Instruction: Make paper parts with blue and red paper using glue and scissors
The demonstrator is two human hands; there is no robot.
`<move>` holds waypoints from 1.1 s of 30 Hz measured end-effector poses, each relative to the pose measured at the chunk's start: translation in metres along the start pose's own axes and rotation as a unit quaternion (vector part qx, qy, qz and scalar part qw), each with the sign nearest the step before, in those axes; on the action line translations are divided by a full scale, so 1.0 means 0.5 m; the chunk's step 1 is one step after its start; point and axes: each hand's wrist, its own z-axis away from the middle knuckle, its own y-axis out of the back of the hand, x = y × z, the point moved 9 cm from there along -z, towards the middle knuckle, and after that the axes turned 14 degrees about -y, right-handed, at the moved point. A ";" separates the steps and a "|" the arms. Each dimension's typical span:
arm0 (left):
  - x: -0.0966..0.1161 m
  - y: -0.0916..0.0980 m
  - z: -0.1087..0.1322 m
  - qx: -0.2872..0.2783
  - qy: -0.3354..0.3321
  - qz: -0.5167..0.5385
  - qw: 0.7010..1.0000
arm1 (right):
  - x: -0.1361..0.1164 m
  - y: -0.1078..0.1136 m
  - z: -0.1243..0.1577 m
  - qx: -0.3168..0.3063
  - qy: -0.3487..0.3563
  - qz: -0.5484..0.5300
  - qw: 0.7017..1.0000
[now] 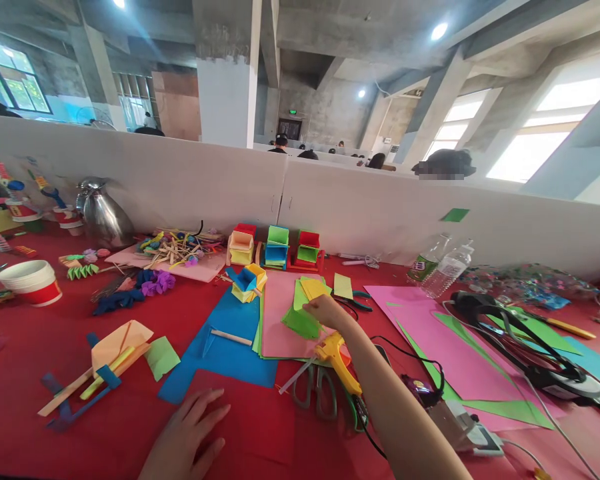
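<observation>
My left hand (193,433) lies with fingers spread on a red sheet of paper (260,413) at the table's front. My right hand (324,311) is reached forward, its fingers closed at a piece of green paper (300,325); the fingertips are partly hidden. A yellow paper square (314,288) lies just beyond it, above a pink sheet (277,293). Under my right forearm are a yellow glue gun (337,363) and scissors (316,393). On the left lies a peach paper piece (123,343) with wooden sticks and blue strips, beside a green square (162,358).
Folded paper boxes (277,247) stand along the white partition (205,180). A steel jug (103,213) and paper cup (33,283) are at left. Plastic bottles (447,270), pink sheets (420,333), a black-and-white strapped device (510,347) and cables with a power strip (473,433) occupy the right.
</observation>
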 end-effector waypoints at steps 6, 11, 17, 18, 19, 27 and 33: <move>0.001 -0.006 -0.007 -0.006 0.006 0.007 1.000 | 0.022 0.046 0.028 0.082 -0.056 -0.039 0.994; -0.004 -0.014 -0.016 -0.010 0.031 0.014 0.999 | 0.023 0.100 0.068 0.191 -0.049 -0.102 0.975; -0.015 -0.022 -0.019 -0.021 0.044 0.040 0.998 | -0.084 0.043 0.242 0.188 0.237 -0.254 0.919; -0.015 -0.021 -0.018 -0.022 0.040 0.040 0.998 | -0.098 0.021 0.276 0.169 0.272 -0.267 0.909; -0.015 -0.019 -0.016 -0.021 0.035 0.039 0.998 | -0.110 -0.001 0.309 0.155 0.302 -0.273 0.900; 0.017 0.019 0.025 0.016 -0.045 -0.015 0.999 | -0.127 -0.114 0.475 0.089 0.413 -0.256 0.869; -0.029 0.065 0.117 0.220 0.133 -0.047 0.965 | -0.087 -0.127 0.494 0.103 0.413 -0.205 0.882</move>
